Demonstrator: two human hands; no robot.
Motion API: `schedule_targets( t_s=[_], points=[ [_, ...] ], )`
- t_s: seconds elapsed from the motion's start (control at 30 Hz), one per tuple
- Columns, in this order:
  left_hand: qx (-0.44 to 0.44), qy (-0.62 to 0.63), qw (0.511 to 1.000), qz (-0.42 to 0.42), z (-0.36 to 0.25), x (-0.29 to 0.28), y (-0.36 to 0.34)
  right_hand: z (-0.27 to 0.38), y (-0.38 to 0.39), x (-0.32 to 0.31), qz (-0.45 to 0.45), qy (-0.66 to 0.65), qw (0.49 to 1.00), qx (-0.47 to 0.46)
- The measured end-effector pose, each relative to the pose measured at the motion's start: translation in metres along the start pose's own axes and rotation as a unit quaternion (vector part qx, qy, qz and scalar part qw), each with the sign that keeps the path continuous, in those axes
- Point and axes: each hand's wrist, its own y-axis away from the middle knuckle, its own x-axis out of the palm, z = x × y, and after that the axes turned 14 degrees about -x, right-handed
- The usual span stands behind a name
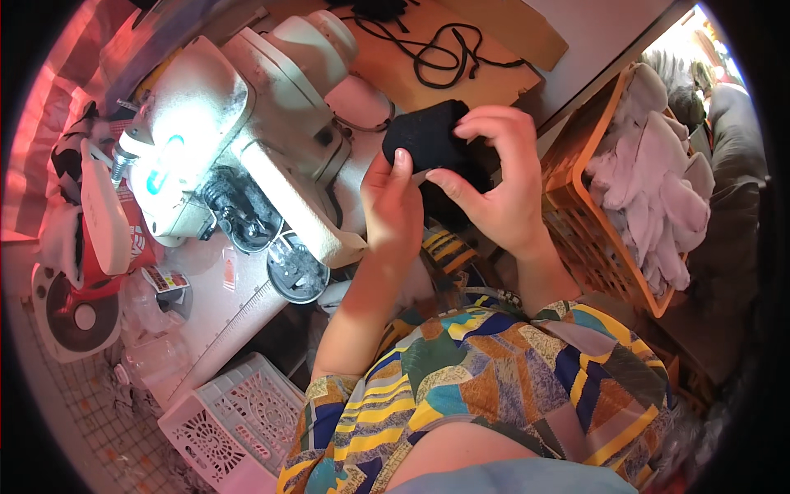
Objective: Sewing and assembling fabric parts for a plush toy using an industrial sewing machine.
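Patterned sleeves (494, 370) fill the lower frame, forearms rising from them toward the middle.

Head view: both hands meet on a black cloth (428, 136), held up in the air just right of the sewing machine (247, 132), above the table's edge. Left hand (393, 206) pinches the cloth's lower edge, thumb up against it. Right hand (494, 177) curls over the top and right side, fingers closed on the fabric, seemingly to keep it spread for a look. Cloth is dark, soft, slightly fuzzy, bunched into a rounded lump; seams cannot be made out.

Machine lamp glares white. Orange basket (576, 206) of pale cloth pieces (658, 189) stands to the right; white crate (239, 420) sits lower left.
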Motion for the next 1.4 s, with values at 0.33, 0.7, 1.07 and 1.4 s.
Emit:
schedule_targets(
  t_s=[0.33,0.7,1.07,1.4],
  points=[
    [-0.155,0.059,0.985,0.057,-0.015,-0.016,0.036,0.013,0.042,-0.024,0.169,0.083,0.968,-0.168],
    [-0.153,0.077,0.984,0.039,0.0,-0.028,0.053,0.029,0.071,-0.026,0.166,0.081,0.956,-0.227],
    [-0.084,0.187,0.973,0.102,0.008,-0.034,0.07,0.026,0.069,-0.021,0.15,0.037,0.97,-0.189],
    [0.048,-0.145,0.988,0.037,0.006,-0.033,0.079,0.03,0.061,-0.013,0.156,-0.138,0.978,0.012]
  ],
)
